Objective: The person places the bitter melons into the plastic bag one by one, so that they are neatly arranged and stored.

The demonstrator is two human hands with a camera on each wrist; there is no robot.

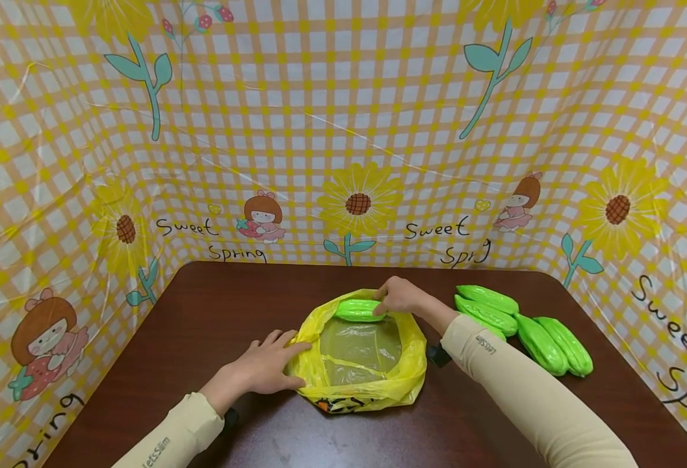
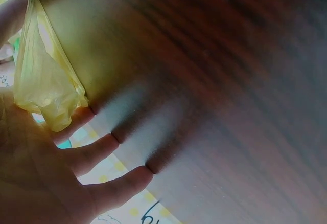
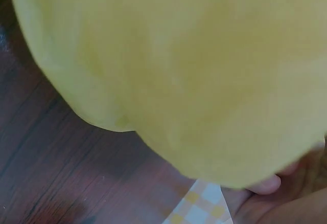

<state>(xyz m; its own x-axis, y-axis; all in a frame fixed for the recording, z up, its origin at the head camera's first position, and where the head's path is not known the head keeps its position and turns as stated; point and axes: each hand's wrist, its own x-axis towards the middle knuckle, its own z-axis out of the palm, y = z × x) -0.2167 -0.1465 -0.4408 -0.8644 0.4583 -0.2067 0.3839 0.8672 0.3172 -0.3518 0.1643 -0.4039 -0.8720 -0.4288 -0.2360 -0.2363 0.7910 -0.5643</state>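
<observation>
The work looks to be in its early part: one green packet (image 1: 355, 310) lies just inside the far rim of the yellow bag (image 1: 416, 380), and it is the only one showing through the bag's mouth. Whether it rests on the bottom cannot be told. The right hand (image 1: 400, 296) reaches over the far rim with its fingers curled on the packet's right end, gripping it. The left hand (image 1: 264, 367) is spread flat, fingers straight, with thumb and forefinger against the bag's left rim. At least four more green packets (image 1: 542, 344) lie on the dark table (image 1: 232, 305) to the right, outside the bag. The right sleeve (image 1: 530, 396) passes between them and the near edge, and the bag's soft, crumpled rim could sag inward. A checked cloth (image 1: 355, 97) hangs beyond the table.
</observation>
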